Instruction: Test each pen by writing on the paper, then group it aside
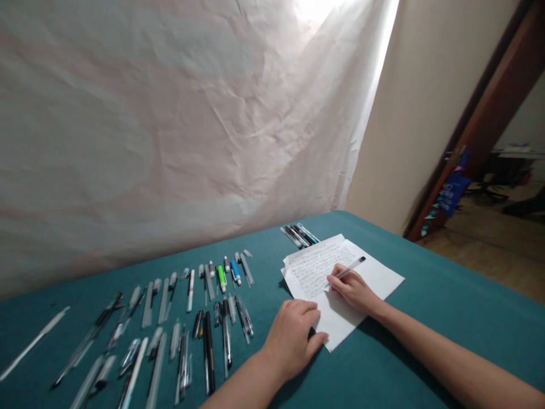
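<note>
My right hand is closed round a clear pen with a dark cap end, its tip on white sheets of paper covered in handwriting. My left hand rests knuckles-up on the teal table, fingers curled under, pressing the near left edge of the paper. Nothing shows inside it.
Rows of several pens and pen parts lie to the left, one bright green. Another small bunch of pens lies behind the paper. A creased white sheet hangs behind the table. A doorway opens at right.
</note>
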`<state>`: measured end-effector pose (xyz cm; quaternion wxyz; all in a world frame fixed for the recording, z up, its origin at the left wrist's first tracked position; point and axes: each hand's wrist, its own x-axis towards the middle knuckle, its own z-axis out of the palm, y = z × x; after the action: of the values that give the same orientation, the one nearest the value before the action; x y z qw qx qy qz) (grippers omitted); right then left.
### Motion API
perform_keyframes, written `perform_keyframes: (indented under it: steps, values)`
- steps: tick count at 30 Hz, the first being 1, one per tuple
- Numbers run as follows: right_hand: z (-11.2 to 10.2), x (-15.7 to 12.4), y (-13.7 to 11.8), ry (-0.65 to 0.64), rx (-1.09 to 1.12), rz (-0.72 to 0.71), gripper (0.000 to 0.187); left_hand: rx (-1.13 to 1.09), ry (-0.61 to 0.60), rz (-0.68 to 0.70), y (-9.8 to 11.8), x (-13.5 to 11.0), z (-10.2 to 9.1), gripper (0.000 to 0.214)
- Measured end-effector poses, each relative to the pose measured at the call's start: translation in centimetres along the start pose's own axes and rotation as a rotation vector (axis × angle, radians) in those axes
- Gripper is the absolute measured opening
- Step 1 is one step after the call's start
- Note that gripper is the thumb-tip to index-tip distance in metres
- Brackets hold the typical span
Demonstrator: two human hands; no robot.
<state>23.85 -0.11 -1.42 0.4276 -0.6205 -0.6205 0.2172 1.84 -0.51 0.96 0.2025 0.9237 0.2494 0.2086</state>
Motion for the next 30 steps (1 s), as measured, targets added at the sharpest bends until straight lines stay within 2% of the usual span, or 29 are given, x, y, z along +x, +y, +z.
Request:
perform_keyframes:
  steps: [12, 30]
  values:
    - [0.22, -0.26, -0.27, -0.003, -0.052, -0.087, 0.02, -0.005, 0.004, 0.01, -0.06, 0.03, 0.02, 0.026]
    - [0.23, -0.19, 0.08, -0.014, -0.023, -0.079, 0.02, -0.008, 0.004, 0.008, -0.03, 0.02, 0.05, 0.023]
